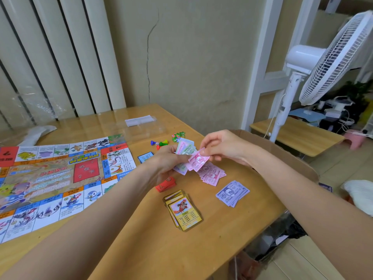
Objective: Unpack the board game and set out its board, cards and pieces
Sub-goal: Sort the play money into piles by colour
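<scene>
The left grip is curled round a fanned wad of play money, green and pale notes, held above the worktop towards its right edge, while the right grip pinches one pink note by its end, that note touching the wad. Just below the hands a loose heap of pink notes lies on the worktop, and nearer the right edge, a little apart, sits a stack of purple notes. A red card stack lies under the left wrist, and towards the near edge from it a fanned stack of yellow picture cards lies face up. A blue card stack rests just beside the board's right edge. Beyond the hands, a blue pawn, a green pawn and a die lie close together, with a small heap of green and red house pieces next to them. The game board is spread flat over the left part of the worktop. Towards the far edge sits a clear plastic tray with a white slip of paper in it. An open cardboard box stands against the worktop's right edge; what it holds is hidden. A white standing fan stands behind it
</scene>
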A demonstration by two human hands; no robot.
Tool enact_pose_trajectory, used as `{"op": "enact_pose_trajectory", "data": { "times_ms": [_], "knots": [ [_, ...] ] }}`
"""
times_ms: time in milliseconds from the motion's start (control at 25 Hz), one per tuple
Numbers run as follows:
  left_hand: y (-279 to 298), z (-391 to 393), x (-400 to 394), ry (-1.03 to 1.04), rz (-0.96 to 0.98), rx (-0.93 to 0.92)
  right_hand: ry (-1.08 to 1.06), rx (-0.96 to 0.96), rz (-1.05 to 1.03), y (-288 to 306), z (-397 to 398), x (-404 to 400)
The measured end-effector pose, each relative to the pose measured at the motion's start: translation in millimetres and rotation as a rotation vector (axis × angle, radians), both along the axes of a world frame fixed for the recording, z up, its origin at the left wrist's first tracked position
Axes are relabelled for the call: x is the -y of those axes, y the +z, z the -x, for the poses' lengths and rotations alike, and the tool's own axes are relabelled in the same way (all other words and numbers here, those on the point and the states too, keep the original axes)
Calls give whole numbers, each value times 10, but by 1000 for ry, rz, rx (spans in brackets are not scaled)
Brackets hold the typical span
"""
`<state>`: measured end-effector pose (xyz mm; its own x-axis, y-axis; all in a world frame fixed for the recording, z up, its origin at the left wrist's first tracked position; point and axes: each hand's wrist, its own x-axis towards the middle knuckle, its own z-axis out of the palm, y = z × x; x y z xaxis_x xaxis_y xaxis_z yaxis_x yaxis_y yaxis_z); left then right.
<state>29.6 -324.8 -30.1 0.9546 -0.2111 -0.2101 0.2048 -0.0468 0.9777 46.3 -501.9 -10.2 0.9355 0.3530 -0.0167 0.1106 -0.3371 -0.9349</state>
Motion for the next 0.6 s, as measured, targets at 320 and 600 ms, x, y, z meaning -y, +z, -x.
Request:
{"op": "enact_pose_trajectory", "data": {
  "times_ms": [320, 600],
  "knots": [
    [-35, 60, -100, -14, 15, -119, -57, 18, 488, -316, -85, 190],
    [-96, -78, 85, 0, -67, -147, 219, 184, 736, -143, -94, 281]
  ]
}}
